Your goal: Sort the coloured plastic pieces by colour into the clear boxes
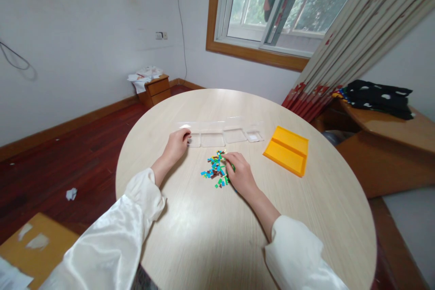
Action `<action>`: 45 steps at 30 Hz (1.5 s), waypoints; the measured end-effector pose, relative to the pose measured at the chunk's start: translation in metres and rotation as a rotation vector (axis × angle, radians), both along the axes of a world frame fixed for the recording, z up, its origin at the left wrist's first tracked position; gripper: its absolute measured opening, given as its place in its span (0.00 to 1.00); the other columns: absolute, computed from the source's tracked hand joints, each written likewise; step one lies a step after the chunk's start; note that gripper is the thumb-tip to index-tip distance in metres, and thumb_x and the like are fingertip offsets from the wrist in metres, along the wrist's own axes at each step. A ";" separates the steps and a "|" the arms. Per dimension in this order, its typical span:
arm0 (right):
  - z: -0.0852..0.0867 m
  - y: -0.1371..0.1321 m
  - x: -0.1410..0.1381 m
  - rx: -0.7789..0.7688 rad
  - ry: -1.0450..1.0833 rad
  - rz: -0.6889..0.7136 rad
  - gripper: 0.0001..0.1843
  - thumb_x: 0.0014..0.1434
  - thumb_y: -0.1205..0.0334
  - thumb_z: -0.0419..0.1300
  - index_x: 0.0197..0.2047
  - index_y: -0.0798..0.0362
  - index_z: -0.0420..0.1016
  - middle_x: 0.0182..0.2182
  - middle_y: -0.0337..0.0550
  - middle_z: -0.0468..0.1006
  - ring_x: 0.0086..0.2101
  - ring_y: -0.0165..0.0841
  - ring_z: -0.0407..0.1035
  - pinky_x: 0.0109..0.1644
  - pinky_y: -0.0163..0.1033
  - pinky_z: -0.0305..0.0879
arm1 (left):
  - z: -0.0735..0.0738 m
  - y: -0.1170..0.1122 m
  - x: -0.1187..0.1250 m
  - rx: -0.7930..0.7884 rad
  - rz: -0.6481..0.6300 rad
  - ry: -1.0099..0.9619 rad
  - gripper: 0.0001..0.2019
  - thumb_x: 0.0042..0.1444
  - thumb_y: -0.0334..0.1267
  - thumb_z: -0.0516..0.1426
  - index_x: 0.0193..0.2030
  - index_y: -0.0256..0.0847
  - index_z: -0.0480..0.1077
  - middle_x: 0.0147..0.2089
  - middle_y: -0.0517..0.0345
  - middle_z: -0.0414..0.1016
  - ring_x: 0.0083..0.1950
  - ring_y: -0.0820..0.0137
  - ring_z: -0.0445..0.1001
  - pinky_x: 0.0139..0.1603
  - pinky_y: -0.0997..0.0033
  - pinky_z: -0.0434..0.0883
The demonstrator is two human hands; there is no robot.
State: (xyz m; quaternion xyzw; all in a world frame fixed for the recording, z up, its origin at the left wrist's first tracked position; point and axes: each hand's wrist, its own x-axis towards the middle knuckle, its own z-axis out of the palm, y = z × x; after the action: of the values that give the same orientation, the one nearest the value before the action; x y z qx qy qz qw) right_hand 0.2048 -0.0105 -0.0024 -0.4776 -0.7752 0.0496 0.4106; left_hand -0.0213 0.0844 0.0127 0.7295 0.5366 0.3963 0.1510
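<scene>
A loose pile of small building bricks in blue, green, brown and yellow lies mid-table. My right hand is over the pile's right side, its fingers drawn together among the bricks. Whatever is between those fingertips is too small to make out. Behind the pile, several clear plastic boxes stand in a row. My left hand is at the leftmost box, fingers curled in by its edge. What they hold, if anything, is hidden. To the right rests a yellow two-section tray, apart from both hands.
Everything stands on a round, pale wooden table. Beyond its right edge is a wooden desk with a black patterned cloth on it. A cardboard box sits at lower left, and a small cabinet stands by the wall.
</scene>
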 end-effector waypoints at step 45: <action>0.010 -0.010 -0.006 -0.158 -0.087 0.109 0.06 0.60 0.67 0.55 0.33 0.51 0.73 0.33 0.43 0.77 0.38 0.36 0.68 0.42 0.43 0.57 | 0.007 -0.040 0.028 -0.114 -0.548 0.034 0.07 0.53 0.36 0.57 0.30 0.36 0.73 0.27 0.58 0.72 0.29 0.74 0.67 0.33 0.75 0.64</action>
State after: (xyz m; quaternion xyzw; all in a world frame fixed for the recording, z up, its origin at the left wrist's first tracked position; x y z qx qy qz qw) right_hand 0.1987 -0.0209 0.0080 -0.4675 -0.8106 0.1121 0.3342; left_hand 0.0062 0.0445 0.0202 0.8444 0.3429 0.2976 0.2842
